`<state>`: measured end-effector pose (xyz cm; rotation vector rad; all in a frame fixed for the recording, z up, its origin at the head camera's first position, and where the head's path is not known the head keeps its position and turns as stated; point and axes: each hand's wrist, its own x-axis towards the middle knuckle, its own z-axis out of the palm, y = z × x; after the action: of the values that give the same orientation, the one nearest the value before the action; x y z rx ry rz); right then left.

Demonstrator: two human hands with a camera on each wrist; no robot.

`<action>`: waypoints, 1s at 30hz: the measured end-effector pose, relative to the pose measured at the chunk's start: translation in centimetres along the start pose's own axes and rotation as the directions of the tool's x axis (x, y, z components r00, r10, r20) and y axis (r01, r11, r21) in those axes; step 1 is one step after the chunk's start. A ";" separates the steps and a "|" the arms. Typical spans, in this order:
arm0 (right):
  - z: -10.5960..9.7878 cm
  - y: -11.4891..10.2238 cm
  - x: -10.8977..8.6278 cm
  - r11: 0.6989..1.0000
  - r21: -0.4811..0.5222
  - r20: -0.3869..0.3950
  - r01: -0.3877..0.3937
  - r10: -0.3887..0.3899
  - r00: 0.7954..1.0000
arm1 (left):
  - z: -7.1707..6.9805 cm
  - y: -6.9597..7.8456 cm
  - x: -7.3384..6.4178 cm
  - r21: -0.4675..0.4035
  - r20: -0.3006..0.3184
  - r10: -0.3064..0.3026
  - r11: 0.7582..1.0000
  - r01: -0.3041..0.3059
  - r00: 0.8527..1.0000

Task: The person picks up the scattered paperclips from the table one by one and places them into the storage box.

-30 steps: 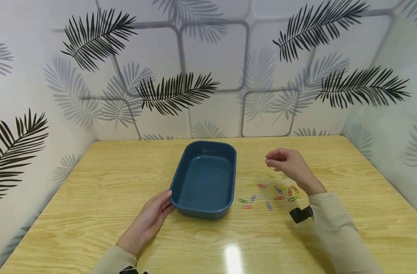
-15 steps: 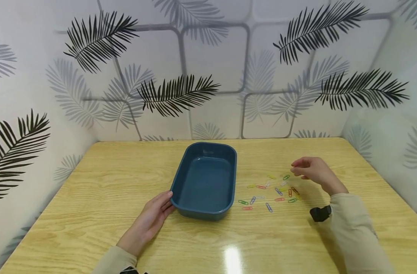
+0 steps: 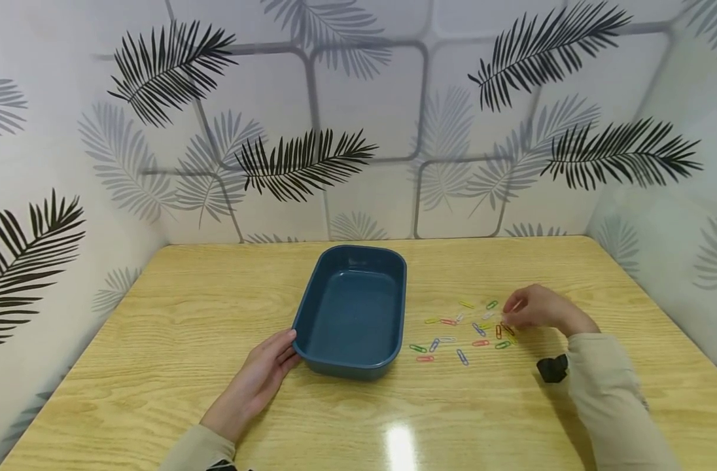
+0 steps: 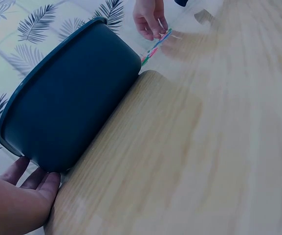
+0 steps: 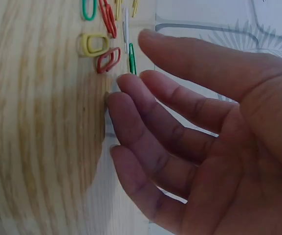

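A dark blue rectangular basin [image 3: 358,314] sits on the table, with nothing visible inside. My left hand [image 3: 264,376] holds its near left corner. The left wrist view shows the thumb at the rim and the fingers [image 4: 17,170] against the outer wall. Several coloured paper clips lie scattered right of the basin, among them a blue paper clip [image 3: 462,356] and a green paper clip [image 3: 418,348]. Low over their right edge is my right hand [image 3: 541,309], beside a dark red paper clip [image 5: 109,59]. Thumb and fingertips are apart in the right wrist view, nothing seen between them.
The light wooden table [image 3: 205,294] carries the basin and clips. A patterned wall [image 3: 364,118] with leaf prints rises along its far edge, and more wall stands at both sides. Glare [image 3: 400,445] shows near the front.
My right hand has moved right, away from the basin's side, and then down toward the paper clips. The left hand and the basin stay in place.
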<state>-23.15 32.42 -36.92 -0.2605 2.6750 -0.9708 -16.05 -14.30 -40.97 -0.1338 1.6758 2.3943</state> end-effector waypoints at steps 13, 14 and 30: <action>0.7 -0.4 0.1 0.999 -0.046 0.007 -0.007 0.007 1.000 | 0.0 -0.2 0.1 -0.010 -0.010 0.006 1.000 -0.006 1.000; 0.7 -0.4 0.1 0.999 -0.047 0.005 -0.007 0.007 1.000 | 0.0 -0.2 0.1 -0.010 -0.011 0.008 1.000 -0.008 1.000; 0.7 -0.3 0.2 0.999 0.007 0.038 0.046 -0.046 0.998 | -0.1 -0.1 0.0 -0.009 -0.002 0.011 1.000 -0.011 1.000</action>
<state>-23.05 31.71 -37.23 -0.3368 2.6420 -0.9779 -16.01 -14.31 -41.13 -0.1287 1.6703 2.4109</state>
